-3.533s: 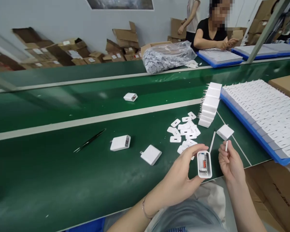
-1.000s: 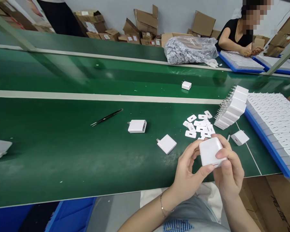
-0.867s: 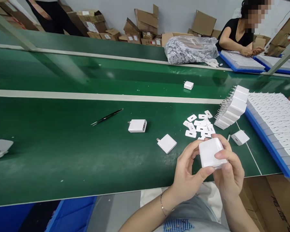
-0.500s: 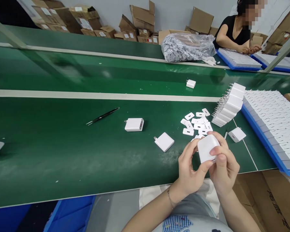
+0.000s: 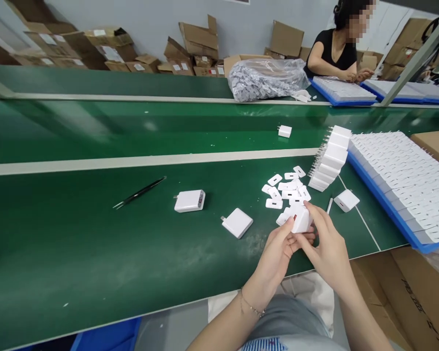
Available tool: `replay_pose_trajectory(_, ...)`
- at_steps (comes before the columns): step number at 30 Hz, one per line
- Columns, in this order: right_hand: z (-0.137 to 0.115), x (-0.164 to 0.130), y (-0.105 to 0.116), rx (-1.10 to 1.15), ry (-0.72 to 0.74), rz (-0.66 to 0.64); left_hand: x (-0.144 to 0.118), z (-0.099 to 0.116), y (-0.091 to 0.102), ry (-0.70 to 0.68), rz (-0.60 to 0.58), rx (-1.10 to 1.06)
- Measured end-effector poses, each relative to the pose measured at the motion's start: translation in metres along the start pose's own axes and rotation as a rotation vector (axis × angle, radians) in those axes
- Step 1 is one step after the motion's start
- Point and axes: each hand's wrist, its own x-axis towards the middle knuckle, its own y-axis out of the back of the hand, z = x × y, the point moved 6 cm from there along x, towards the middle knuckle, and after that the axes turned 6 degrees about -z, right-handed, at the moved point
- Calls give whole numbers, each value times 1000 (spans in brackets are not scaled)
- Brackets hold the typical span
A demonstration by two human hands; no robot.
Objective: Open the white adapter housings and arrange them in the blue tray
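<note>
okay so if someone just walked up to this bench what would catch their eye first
Probably the white charger held in both hands, the left hand and the right hand, over the near edge of the green bench. Next, the blue tray packed with white parts at the right, and the leaning stack of chargers beside it.

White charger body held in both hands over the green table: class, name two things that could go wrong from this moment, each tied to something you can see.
1. The charger body is pinched by both the left hand and the right hand near the table's front edge; a slip might send it off onto the lap.
2. The small white cover plates lie loose just beyond the hands, so a careless reach could scatter them toward the leaning row of chargers.
</note>
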Motion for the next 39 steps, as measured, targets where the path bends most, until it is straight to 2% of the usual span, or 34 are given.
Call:
replay_pose_trajectory(2,6,-2,8,-34,19,80,-1,-3,-3,34,-22,77)
replay_pose_trajectory(4,23,-2,29,-73,21,171,-8,6,3,26,-17,204)
replay_pose_trajectory(7,62,6,78,-249,-1,227,-30,53,27,-192,51,579)
replay_pose_trajectory(8,74,13,93,-318,35,162,-40,73,38,-271,84,781)
replay_pose_trajectory(10,98,28,114,-402,71,-47,-56,107,63,-351,172,1263)
replay_pose_trajectory(12,114,43,126,-441,78,-255,-64,127,79,-432,100,1696)
replay_pose_trajectory(15,121,66,125,-470,92,-479,-60,124,92,-504,-119,2158)
replay_pose_trajectory(17,119,77,120,-506,116,-553,-51,117,92,-494,-219,2307)
replay_pose_trajectory(19,116,81,115,-553,140,-586,-42,116,87,-441,-256,2355)
replay_pose_trajectory(21,112,77,116,-579,144,-562,-36,122,77,-379,-267,2332)
replay_pose_trajectory(23,100,67,119,-528,155,-466,-35,132,62,-347,-245,2233)
replay_pose_trajectory(26,62,47,113,-302,255,-309,-35,140,31,-438,-214,1933)
replay_pose_trajectory(28,31,35,94,-166,372,-280,-32,133,6,-556,-251,1663)
replay_pose_trajectory(30,3,25,67,-89,489,-286,-24,117,-18,-657,-302,1412)
replay_pose_trajectory(33,-13,20,46,30,533,-187,-13,89,-45,-723,-357,1184)
replay_pose_trajectory(35,-4,17,53,53,515,-111,-6,80,-58,-702,-422,1186)
replay_pose_trajectory(36,5,16,62,22,504,-89,-2,81,-63,-677,-473,1261)
replay_pose_trajectory(38,28,15,90,-99,453,-50,11,99,-68,-664,-534,1523)
replay_pose_trajectory(39,41,18,107,-170,412,-35,23,116,-69,-688,-514,1684)
